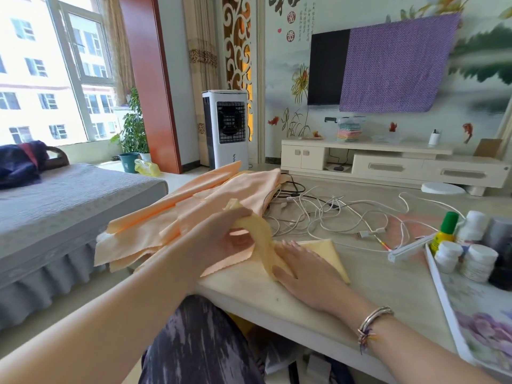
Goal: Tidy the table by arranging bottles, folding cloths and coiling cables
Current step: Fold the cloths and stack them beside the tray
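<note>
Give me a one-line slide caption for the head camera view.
Left hand lifts a yellow cloth while right hand presses it flat beside tangled cables.

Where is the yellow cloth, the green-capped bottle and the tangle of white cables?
Pale yellow cloth (pixel 329 252): head view, flat corner on the table.
Yellow bottle with green cap (pixel 449 221): head view, its cap.
Tangled white cables (pixel 336 214): head view, middle of the tangle.

Your table (pixel 382 275) filled the lower right of the frame. On it lay peach cloths (pixel 171 217) at centre left, a yellow cloth (pixel 318 249) in the middle, tangled white cables (pixel 332 214) beyond, and a tray (pixel 440 284) of bottles (pixel 446 256) at right.
</note>
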`<state>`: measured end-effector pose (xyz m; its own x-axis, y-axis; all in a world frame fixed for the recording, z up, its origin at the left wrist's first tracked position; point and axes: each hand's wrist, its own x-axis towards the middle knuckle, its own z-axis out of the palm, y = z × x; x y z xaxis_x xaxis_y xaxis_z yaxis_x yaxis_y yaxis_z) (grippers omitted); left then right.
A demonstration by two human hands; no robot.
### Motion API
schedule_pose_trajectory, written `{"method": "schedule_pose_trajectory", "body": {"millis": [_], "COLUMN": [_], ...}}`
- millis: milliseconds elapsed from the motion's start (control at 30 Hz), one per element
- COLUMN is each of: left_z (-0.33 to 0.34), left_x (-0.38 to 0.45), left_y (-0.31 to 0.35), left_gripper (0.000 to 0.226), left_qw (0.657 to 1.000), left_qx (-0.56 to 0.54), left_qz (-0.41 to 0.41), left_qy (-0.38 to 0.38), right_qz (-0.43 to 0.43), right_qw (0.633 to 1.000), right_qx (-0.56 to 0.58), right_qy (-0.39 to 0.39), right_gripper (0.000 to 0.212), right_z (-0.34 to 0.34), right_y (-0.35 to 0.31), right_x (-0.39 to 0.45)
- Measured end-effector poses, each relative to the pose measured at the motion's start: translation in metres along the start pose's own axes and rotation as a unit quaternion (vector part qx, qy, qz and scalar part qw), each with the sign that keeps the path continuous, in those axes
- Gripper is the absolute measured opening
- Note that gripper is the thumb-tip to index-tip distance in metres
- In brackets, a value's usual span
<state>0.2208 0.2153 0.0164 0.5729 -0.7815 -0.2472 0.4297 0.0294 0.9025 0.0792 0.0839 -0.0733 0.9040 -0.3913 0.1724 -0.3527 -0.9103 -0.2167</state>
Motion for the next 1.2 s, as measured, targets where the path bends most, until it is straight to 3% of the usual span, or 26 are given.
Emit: {"method": "schedule_pose_trajectory", "body": {"millis": [67,167,233,267,333,400,433,500,600,667,767,867,933,1033,1100,1200], "left_z": [0.017,0.030,0.033,0.034,0.034,0.035,0.035,0.035,0.034,0.032,0.034,0.038,0.047,0.073,0.101,0.151], "left_x": [0.000,0.006,0.010,0.013,0.016,0.017,0.017,0.016,0.015,0.016,0.017,0.014,0.009,-0.004,-0.014,-0.026], "left_y": [-0.005,-0.017,-0.028,-0.035,-0.050,-0.062,-0.066,-0.073,-0.084,-0.089,-0.089,-0.087,-0.085,-0.082,-0.078,-0.075], "left_gripper": [0.032,0.057,0.071,0.068,0.048,0.026,0.026,0.050,0.069,0.070,0.071,0.075,0.079,0.066,0.054,0.042], "left_qw": [0.994,0.938,0.876,0.852,0.805,0.757,0.734,0.674,0.593,0.570,0.554,0.561,0.573,0.593,0.620,0.715], "left_qx": [0.092,0.311,0.441,0.476,0.517,0.552,0.582,0.663,0.744,0.770,0.789,0.785,0.771,0.720,0.660,0.531], "left_qz": [0.007,0.083,0.162,0.203,0.289,0.348,0.348,0.319,0.278,0.244,0.214,0.217,0.242,0.347,0.415,0.436], "left_qy": [-0.063,-0.125,-0.108,-0.085,-0.038,-0.022,-0.030,-0.071,-0.133,-0.153,-0.158,-0.151,-0.136,-0.093,-0.084,-0.133], "right_qz": [0.027,0.136,0.234,0.272,0.322,0.329,0.322,0.302,0.281,0.279,0.299,0.304,0.300,0.292,0.269,0.251], "right_qw": [0.985,0.859,0.775,0.759,0.770,0.833,0.870,0.909,0.924,0.937,0.947,0.936,0.905,0.804,0.757,0.758], "right_qx": [0.160,0.414,0.510,0.533,0.526,0.429,0.358,0.269,0.235,0.182,0.096,0.176,0.297,0.502,0.569,0.542], "right_qy": [0.063,0.269,0.291,0.258,0.164,0.117,0.111,0.104,0.108,0.106,0.067,0.023,0.052,0.125,0.178,0.261], "right_gripper": [0.044,0.031,0.026,0.031,0.054,0.056,0.048,0.046,0.049,0.052,0.065,0.068,0.057,0.034,0.026,0.034], "right_z": [-0.007,-0.029,-0.048,-0.057,-0.066,-0.067,-0.065,-0.058,-0.052,-0.050,-0.052,-0.058,-0.067,-0.095,-0.121,-0.158], "right_y": [0.000,0.011,0.025,0.032,0.042,0.048,0.049,0.051,0.049,0.048,0.047,0.041,0.037,0.034,0.038,0.051], "right_x": [-0.003,-0.007,-0.008,-0.009,-0.012,-0.015,-0.017,-0.017,-0.018,-0.022,-0.026,-0.024,-0.027,-0.042,-0.063,-0.101]}}
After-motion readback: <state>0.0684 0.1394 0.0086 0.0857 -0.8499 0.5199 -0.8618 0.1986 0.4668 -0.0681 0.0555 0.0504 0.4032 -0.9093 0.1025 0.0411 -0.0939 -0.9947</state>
